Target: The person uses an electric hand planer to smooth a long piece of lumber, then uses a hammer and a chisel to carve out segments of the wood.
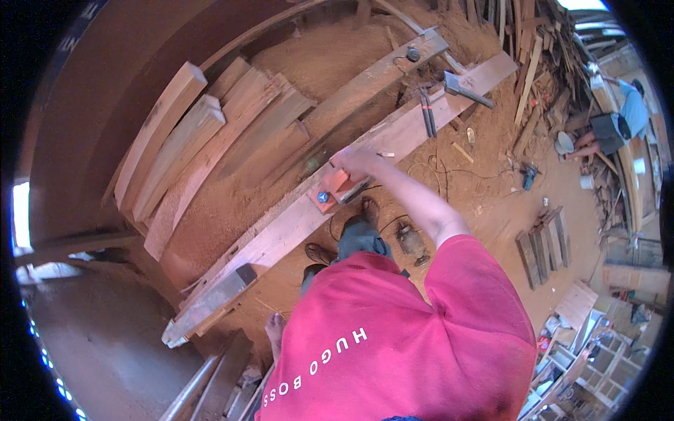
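My right hand (357,164) is closed on the rear of an orange electric planer (340,181) with a blue knob at its front. The planer rests on a long pinkish timber beam (295,226) that runs from the lower left to the upper right. My left hand (275,324) hangs low beside my body, away from the beam; its fingers are too small to make out. Farther up the beam lie black-and-red pincers (427,112) and a hammer-like tool (466,90) with a dark handle. A dark block (246,274) sits near the beam's lower left end.
Thick curved timbers (203,133) lie stacked at the left, beside a second beam (382,74) across sawdust. Cables (442,170) trail over the floor near a blue power tool (529,175). Short planks (544,245) lie at the right. A person in blue (632,112) is farther off.
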Tool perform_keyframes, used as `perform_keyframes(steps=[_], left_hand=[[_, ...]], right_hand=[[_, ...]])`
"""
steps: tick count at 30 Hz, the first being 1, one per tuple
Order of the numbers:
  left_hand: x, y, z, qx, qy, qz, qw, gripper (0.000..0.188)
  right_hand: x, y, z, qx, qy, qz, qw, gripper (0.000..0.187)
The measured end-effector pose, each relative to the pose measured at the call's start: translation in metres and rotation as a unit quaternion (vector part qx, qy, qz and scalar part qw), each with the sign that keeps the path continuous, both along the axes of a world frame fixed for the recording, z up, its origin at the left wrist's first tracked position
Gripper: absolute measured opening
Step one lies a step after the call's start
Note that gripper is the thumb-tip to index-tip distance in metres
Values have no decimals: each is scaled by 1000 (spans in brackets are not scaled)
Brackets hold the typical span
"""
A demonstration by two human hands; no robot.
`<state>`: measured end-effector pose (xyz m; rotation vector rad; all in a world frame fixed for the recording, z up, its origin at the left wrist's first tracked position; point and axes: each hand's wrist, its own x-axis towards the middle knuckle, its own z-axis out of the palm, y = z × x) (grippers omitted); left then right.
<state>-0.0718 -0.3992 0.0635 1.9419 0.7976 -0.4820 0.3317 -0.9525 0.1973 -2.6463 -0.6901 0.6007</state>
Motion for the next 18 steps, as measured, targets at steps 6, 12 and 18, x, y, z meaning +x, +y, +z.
perform_keyframes(steps=[6,12,18], left_hand=[[32,-80,1,-2,62,3,998,40],[115,-242,41,-59,140,-177,972,35],[311,-475,191,-88,114,-312,939,29]], right_hand=[[30,-114,-29,210,80,-120,967,58],[75,-394,-77,-133,-80,-462,873,61],[86,-531,-107,-212,-143,-413,874,59]])
